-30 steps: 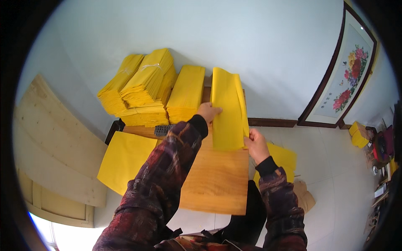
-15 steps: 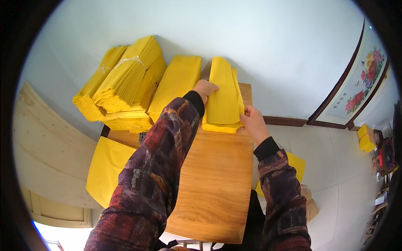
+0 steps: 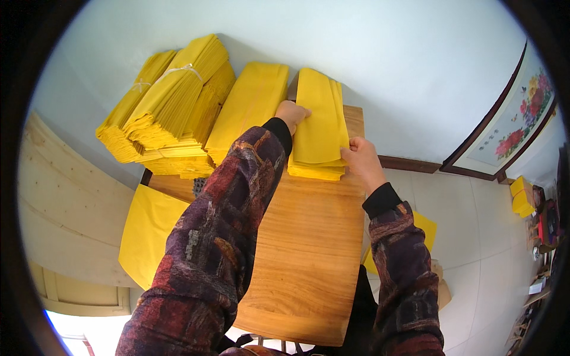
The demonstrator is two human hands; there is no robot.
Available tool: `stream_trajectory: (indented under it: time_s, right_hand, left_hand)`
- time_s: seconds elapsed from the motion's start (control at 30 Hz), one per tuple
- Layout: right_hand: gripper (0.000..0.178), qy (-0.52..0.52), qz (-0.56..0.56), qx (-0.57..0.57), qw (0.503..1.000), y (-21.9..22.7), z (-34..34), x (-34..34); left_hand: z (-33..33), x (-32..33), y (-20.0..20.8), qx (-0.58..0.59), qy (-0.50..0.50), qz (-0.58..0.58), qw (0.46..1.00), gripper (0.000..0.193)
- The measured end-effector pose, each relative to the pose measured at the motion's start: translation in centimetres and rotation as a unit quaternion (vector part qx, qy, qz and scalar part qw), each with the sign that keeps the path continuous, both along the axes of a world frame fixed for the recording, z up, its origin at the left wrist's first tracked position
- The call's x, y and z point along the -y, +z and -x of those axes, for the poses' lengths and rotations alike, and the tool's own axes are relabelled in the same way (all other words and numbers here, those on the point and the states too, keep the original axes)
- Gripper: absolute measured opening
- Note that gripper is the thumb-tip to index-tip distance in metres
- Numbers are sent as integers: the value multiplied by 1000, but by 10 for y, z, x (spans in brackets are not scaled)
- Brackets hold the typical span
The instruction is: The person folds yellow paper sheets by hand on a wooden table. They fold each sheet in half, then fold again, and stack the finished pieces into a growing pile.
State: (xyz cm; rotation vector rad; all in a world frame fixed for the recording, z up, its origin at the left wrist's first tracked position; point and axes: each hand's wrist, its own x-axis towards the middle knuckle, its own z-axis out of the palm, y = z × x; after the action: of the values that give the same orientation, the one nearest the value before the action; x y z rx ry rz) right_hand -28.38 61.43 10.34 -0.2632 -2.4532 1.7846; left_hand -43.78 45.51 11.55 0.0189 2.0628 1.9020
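Note:
A folded yellow paper sheet (image 3: 320, 127) lies on top of a low stack of yellow paper (image 3: 316, 172) at the far side of the wooden table. My left hand (image 3: 291, 115) grips its left edge, thumb on top and the other fingers mostly hidden. At the near right corner, my right hand (image 3: 362, 159) pinches the sheet's edge between thumb and fingers. Left of my left hand stands another folded yellow paper stack (image 3: 252, 98).
Tied yellow paper bundles (image 3: 178, 89) are piled at the table's far left. A loose yellow sheet (image 3: 151, 231) hangs past the left edge of the table (image 3: 303, 255). The wall (image 3: 380, 65) rises behind; a framed flower picture (image 3: 504, 118) leans at the right.
The top sheet has flattened and spread to the right, its right edge now lying over the stack. Both hands stay on its edges. The whole view has shifted slightly.

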Motion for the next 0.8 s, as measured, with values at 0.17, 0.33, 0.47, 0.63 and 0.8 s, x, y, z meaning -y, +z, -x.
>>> stream_trajectory:
  time_s: [0.17, 0.33, 0.47, 0.63, 0.8]
  right_hand:
    - [19, -22, 33, -44, 998, -5, -2, 4]
    - [19, -13, 71, -72, 995, -1, -7, 4]
    - [22, -18, 8, -42, 999, -9, -8, 0]
    - [29, -33, -53, -37, 997, -24, -3, -1]
    - [27, -35, -163, -70, 984, -24, -5, 1]
  left_hand:
    - [-5, 1, -1, -55, -20, 3, 998, 22]
    - [-13, 1, 7, -48, -34, -45, 997, 24]
    - [-15, 0, 1, -32, -18, -33, 999, 23]
    - [-11, 1, -10, -31, 29, -14, 999, 18]
    - [-7, -1, -19, -36, 53, 7, 998, 35]
